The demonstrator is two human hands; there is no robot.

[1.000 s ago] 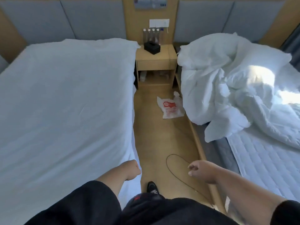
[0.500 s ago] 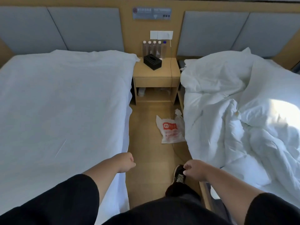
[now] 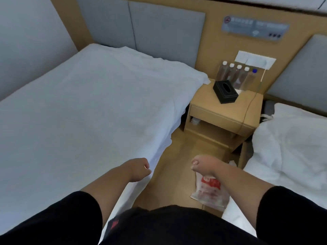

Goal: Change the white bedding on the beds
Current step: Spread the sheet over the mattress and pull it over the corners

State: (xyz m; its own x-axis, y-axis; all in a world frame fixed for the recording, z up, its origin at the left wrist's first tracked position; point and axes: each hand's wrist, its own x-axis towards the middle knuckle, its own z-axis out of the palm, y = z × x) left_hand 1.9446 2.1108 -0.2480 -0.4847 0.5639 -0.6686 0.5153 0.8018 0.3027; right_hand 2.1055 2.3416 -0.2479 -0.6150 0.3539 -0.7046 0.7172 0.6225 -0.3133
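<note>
curling both grips loosely, left hand [image 3: 138,169] and right hand [image 3: 203,165] empty; we'd pinch that soft, light sheet [image 3: 85,110] at its hanging edge.

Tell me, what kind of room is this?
Most likely a twin hotel room. Two single beds, the left bed smooth and the right bed rumpled, flank a shared nightstand holding a row of water bottles and a tissue box.

Soft, even, cool light, no hard shadows. Left bed [image 3: 85,112] sheet reads bluish-white, no glare. Wide-angle bend: headboard [image 3: 159,36] and wall lines tilt and curve toward the edges. Whole frame slightly smeared; right hand [image 3: 203,165] motion-blurred, wall sign [image 3: 254,30] text unreadable.
</note>
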